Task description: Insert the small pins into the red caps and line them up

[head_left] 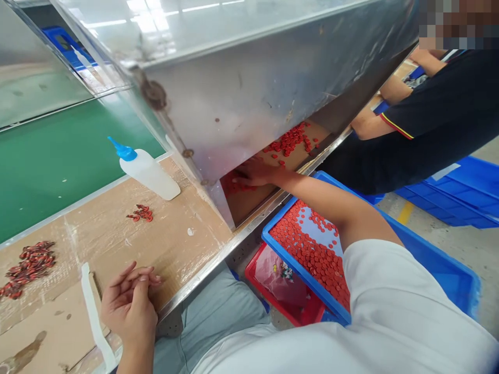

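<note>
My right hand [255, 172] reaches under the metal hood, over red discs [290, 139] on the brown surface; its fingers are partly in shadow and what they hold, if anything, is unclear. My left hand [130, 296] rests palm up at the table's front edge, fingers loosely curled and apart, nothing in it. Small dark-red parts [33, 265] lie in a pile at the left, and a few more [141, 213] sit nearer the hood. A white bottle with a blue nozzle [150, 174] leans back on the cardboard-covered table [175, 249].
The metal hood [241, 98] stands over the table. Below its edge are a blue tray of red discs [307, 249], a red tray [253, 265] and a larger blue bin [436, 265]. A green belt [58, 156] runs behind. A person in black [440, 109] works at the right.
</note>
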Demonstrator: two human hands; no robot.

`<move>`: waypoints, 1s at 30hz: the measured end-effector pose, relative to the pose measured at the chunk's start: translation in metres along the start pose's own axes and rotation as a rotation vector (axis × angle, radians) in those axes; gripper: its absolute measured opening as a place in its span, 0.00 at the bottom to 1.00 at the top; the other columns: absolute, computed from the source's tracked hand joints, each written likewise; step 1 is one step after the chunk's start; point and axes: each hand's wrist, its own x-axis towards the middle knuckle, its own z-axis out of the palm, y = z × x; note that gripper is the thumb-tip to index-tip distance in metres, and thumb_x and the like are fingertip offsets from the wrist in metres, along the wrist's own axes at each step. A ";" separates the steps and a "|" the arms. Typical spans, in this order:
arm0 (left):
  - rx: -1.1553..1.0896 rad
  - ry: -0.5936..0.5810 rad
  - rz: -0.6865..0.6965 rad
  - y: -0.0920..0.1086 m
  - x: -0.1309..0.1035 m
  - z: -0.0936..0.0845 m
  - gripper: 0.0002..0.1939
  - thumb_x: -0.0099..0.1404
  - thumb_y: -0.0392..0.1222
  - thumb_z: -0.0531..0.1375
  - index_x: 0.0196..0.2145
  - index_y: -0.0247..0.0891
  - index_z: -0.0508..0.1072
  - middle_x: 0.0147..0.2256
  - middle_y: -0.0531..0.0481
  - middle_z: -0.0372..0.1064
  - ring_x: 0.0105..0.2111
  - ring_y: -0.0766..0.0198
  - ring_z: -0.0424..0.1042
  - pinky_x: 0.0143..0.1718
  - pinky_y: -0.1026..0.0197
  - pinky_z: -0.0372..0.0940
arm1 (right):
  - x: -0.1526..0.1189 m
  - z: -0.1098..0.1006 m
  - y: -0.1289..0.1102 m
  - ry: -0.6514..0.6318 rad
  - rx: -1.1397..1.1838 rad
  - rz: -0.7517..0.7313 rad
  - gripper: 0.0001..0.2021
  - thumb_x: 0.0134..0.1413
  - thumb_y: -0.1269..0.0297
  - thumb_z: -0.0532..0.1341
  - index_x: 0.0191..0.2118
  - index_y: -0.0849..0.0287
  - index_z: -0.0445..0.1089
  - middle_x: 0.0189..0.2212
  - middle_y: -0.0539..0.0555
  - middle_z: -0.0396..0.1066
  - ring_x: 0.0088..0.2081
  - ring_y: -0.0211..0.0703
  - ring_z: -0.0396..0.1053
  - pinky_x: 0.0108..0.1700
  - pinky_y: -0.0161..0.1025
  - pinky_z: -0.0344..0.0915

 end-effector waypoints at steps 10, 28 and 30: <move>0.025 -0.046 0.007 0.001 0.000 -0.001 0.18 0.56 0.37 0.64 0.45 0.34 0.71 0.33 0.52 0.72 0.23 0.68 0.69 0.28 0.61 0.67 | -0.013 0.012 0.002 0.110 -0.054 0.096 0.29 0.66 0.52 0.44 0.65 0.64 0.55 0.66 0.62 0.50 0.65 0.54 0.49 0.65 0.51 0.46; -0.084 -0.023 -0.001 -0.002 0.000 -0.002 0.17 0.54 0.34 0.64 0.43 0.34 0.73 0.32 0.52 0.73 0.23 0.69 0.70 0.27 0.63 0.66 | -0.019 -0.010 0.021 0.289 0.032 0.367 0.27 0.68 0.53 0.36 0.65 0.56 0.54 0.55 0.58 0.67 0.56 0.49 0.64 0.56 0.48 0.61; -0.090 -0.020 -0.004 -0.003 0.000 -0.003 0.17 0.54 0.33 0.64 0.44 0.35 0.73 0.32 0.52 0.74 0.23 0.69 0.70 0.27 0.63 0.66 | -0.034 -0.012 0.020 0.300 -0.020 0.393 0.28 0.68 0.51 0.38 0.64 0.58 0.57 0.52 0.61 0.69 0.52 0.52 0.66 0.54 0.48 0.62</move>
